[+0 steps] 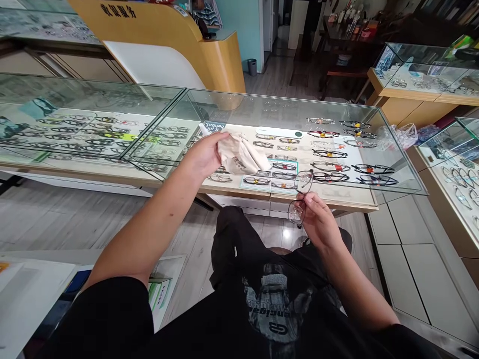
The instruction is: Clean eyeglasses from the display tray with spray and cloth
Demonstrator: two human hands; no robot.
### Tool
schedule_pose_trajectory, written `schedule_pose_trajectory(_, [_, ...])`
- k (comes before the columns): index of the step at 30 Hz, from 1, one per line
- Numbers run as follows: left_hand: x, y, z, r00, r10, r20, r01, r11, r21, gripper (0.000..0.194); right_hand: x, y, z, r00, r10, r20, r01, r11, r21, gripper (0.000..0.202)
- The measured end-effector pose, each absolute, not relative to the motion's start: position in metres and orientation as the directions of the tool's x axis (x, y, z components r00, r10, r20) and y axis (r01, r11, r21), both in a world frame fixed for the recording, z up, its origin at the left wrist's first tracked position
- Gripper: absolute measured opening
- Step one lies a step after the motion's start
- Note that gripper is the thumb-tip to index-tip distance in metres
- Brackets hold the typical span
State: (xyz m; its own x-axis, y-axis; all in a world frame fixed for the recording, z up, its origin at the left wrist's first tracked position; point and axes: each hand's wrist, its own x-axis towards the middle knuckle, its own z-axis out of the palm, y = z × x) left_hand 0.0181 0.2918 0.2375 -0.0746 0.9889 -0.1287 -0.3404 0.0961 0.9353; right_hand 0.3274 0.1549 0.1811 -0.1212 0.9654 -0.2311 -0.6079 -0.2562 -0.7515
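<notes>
My left hand (205, 153) is closed on one corner of a cream cloth (239, 157) with dark print, which hangs over the glass counter. In my right hand (318, 219) is a pair of glasses (304, 182) with thin dark rims, pinched near the bridge between thumb and fingers. The glasses are turned so one lens is above the other, just in front of the counter's near edge. Cloth and glasses are apart. Part of the left fingers is hidden behind the cloth.
Rows of eyeglass frames (329, 153) lie inside the glass display case (284, 107) before me. More cases stand at the left and right (460, 169). Behind is a yellow and white service counter (220, 65). Papers and a white box (33, 284) are at my lower left.
</notes>
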Motion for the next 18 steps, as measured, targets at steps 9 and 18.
schedule_pose_trajectory(9, [0.052,0.248,0.236,0.122,0.981,-0.148,-0.115,0.162,0.98,0.038,0.325,0.154,0.182,-0.122,0.962,-0.243,-0.611,-0.266,-0.746,0.028])
schedule_pose_trajectory(18, [0.069,0.231,0.231,0.256,0.942,-0.216,0.164,0.177,0.97,0.043,0.327,0.153,0.178,-0.118,0.963,-0.242,-0.59,-0.264,-0.763,0.027])
